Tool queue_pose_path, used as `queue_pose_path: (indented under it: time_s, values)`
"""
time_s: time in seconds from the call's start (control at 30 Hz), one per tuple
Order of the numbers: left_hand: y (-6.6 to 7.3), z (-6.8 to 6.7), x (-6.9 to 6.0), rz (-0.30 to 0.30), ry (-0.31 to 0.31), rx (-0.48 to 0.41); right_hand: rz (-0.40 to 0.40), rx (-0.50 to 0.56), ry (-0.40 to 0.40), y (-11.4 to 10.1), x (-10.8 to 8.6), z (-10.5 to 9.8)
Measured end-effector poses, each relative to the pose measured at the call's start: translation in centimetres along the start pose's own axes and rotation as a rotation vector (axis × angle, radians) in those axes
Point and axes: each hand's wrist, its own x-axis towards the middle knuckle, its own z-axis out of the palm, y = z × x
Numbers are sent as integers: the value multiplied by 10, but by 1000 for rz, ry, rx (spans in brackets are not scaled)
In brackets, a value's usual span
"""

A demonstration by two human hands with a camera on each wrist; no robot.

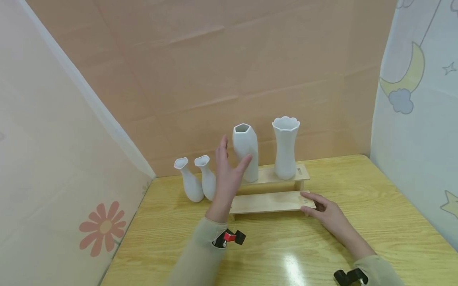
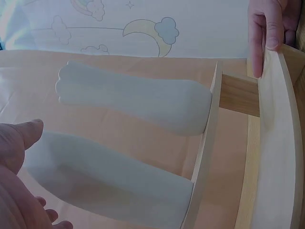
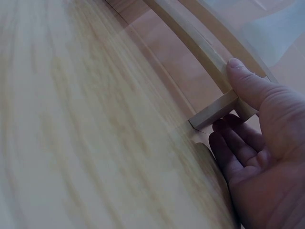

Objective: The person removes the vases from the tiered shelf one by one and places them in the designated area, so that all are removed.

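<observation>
A two-tier wooden shelf (image 1: 266,201) stands on the table. On its upper tier are a faceted white vase (image 1: 246,143) with an angular mouth and a taller white vase (image 1: 285,155) with a scalloped rim, both upright. My left hand (image 1: 228,178) is beside the faceted vase, thumb and fingers spread apart. In the left wrist view that vase (image 2: 114,183) lies just beyond the fingers; whether they touch it cannot be told. With thumb and fingers, my right hand (image 3: 271,129) grips the right end of the lower tier (image 3: 200,47).
Two small white bud vases, one at the left (image 1: 192,186) and one beside it (image 1: 207,176), stand on the wooden table (image 1: 154,234) left of the shelf. An orange-brown backdrop (image 1: 229,71) rises behind, with patterned panels at both sides.
</observation>
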Motion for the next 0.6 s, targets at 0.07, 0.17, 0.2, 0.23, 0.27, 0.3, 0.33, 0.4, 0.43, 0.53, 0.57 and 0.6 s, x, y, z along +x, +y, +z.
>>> queue_pose_path:
  time_s: [0.07, 0.17, 0.2, 0.23, 0.27, 0.3, 0.33, 0.4, 0.43, 0.53, 0.57, 0.6]
  values:
    - [1, 5, 3, -16, 3, -5, 2, 3, -1, 1, 0, 0]
    - [2, 11, 8, -40, 12, 0, 2, 7, -4, 2, 1, 1]
    - [2, 12, 9, -45, 14, 1, 1, 8, -3, 3, 1, 2]
    - [3, 14, 10, -51, 17, 1, 1, 8, 0, 3, 1, 2]
    - [3, 15, 12, -52, 19, 2, 1, 6, 2, 3, 1, 2]
    - [3, 16, 13, -53, 22, 1, 2, 5, 3, 3, 1, 3]
    - [3, 17, 14, -54, 24, -2, 0, 1, 3, 2, 1, 3]
    - [3, 18, 16, -53, 28, -7, 0, -4, 7, 1, 2, 4]
    - [3, 18, 17, -54, 28, -4, -1, -5, 7, 1, 2, 4]
    - [3, 19, 18, -66, 26, 6, -1, 4, 4, -1, 2, 5]
    - [3, 19, 19, -70, 25, 9, 1, 8, 4, -1, 2, 5]
    - [3, 19, 19, -72, 24, 14, 4, 13, 4, -2, 2, 5]
